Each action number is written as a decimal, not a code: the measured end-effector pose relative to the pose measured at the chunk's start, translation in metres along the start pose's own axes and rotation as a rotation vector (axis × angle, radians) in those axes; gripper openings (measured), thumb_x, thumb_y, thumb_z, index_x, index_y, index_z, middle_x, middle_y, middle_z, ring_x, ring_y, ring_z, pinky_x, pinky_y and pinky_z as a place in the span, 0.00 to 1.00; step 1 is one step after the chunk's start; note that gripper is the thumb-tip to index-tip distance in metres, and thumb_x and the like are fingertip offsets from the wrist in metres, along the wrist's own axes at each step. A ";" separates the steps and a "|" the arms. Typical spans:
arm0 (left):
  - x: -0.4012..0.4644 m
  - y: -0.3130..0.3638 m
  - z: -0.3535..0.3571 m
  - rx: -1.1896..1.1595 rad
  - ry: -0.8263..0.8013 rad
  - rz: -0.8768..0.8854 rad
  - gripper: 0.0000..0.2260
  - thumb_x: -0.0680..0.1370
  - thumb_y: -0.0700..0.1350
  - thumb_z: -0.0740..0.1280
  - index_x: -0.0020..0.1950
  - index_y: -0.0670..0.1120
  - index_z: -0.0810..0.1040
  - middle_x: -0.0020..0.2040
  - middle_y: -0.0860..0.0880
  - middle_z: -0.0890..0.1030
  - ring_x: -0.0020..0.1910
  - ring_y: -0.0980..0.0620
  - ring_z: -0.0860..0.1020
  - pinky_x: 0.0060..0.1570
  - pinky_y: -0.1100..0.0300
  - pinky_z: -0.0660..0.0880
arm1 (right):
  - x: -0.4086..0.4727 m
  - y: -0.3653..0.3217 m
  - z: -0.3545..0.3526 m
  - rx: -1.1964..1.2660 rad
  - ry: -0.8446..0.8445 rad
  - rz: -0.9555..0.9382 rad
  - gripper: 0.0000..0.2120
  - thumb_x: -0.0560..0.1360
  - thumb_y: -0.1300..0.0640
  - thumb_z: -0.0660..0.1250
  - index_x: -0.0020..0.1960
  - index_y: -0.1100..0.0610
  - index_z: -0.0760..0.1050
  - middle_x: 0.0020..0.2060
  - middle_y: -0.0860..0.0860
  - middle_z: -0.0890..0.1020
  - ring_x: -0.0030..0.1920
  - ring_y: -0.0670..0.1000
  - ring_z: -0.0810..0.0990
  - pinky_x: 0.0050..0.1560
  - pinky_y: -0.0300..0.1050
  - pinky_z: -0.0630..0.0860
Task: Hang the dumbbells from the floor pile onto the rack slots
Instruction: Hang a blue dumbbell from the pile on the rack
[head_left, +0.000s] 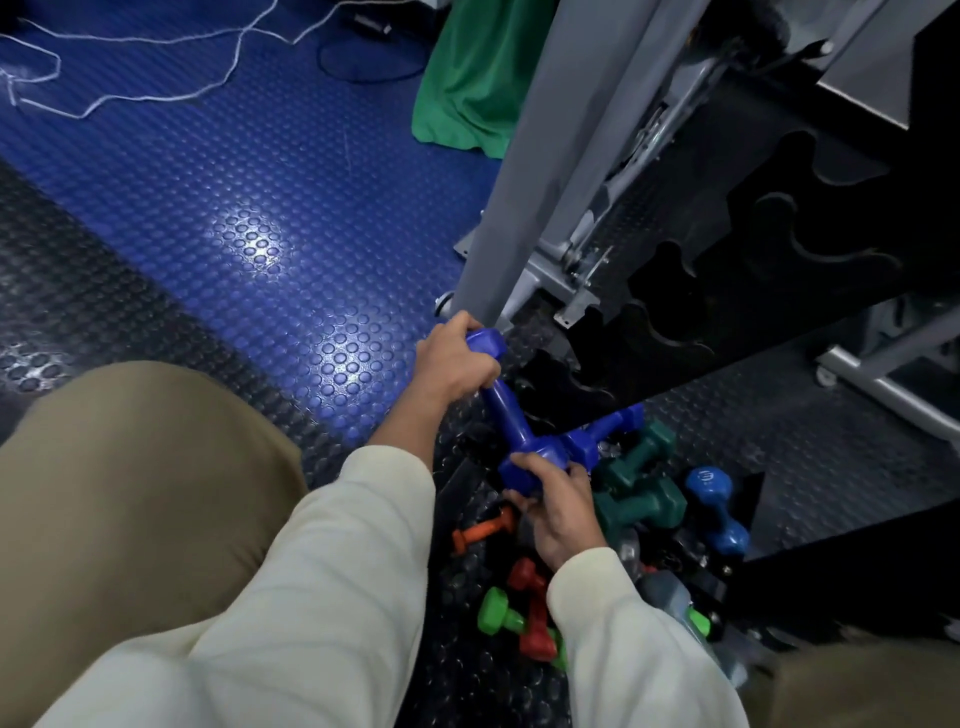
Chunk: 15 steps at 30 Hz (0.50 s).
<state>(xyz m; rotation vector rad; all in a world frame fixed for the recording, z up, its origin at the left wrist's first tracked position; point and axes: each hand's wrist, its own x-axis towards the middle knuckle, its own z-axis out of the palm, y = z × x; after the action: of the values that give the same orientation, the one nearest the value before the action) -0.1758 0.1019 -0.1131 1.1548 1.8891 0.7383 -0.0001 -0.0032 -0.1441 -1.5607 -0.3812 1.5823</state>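
Studded rubber floor (218, 218) by black rack (753, 270): left hand (454, 361) and right hand (558, 506) clamped on blue dumbbell (501, 410) heads; probably heavy, rigid, slick-coated, better held mid-handle.

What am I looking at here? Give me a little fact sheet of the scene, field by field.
Left hand: grips upper head of a blue dumbbell
Right hand: holds its lower head
Floor pile: green, blue, orange and red dumbbells
Rack: black, the slots in view empty
Floor: studded rubber, blue and black
Background: green cloth
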 end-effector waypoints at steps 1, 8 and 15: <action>0.003 0.005 -0.001 0.000 -0.003 0.001 0.24 0.54 0.47 0.69 0.49 0.60 0.74 0.50 0.49 0.81 0.52 0.41 0.79 0.52 0.46 0.81 | -0.001 -0.003 0.002 0.021 -0.007 -0.004 0.22 0.72 0.67 0.76 0.60 0.56 0.70 0.55 0.59 0.84 0.48 0.56 0.85 0.44 0.51 0.81; 0.030 0.058 -0.002 0.184 -0.166 0.129 0.22 0.57 0.45 0.71 0.50 0.53 0.75 0.49 0.46 0.82 0.51 0.42 0.80 0.46 0.53 0.82 | 0.000 -0.009 0.010 0.197 -0.041 0.018 0.30 0.72 0.69 0.76 0.71 0.71 0.70 0.60 0.65 0.84 0.60 0.62 0.85 0.52 0.53 0.85; 0.058 0.076 0.015 0.324 -0.316 0.209 0.16 0.71 0.48 0.73 0.55 0.51 0.73 0.54 0.44 0.80 0.52 0.42 0.78 0.47 0.54 0.75 | -0.001 0.000 0.023 0.353 -0.028 0.047 0.21 0.76 0.67 0.74 0.66 0.71 0.75 0.54 0.62 0.84 0.54 0.61 0.82 0.47 0.44 0.84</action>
<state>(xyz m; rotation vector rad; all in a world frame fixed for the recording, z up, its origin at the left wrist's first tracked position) -0.1449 0.1870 -0.0793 1.5893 1.6725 0.3351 -0.0219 0.0038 -0.1395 -1.2851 -0.0731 1.6079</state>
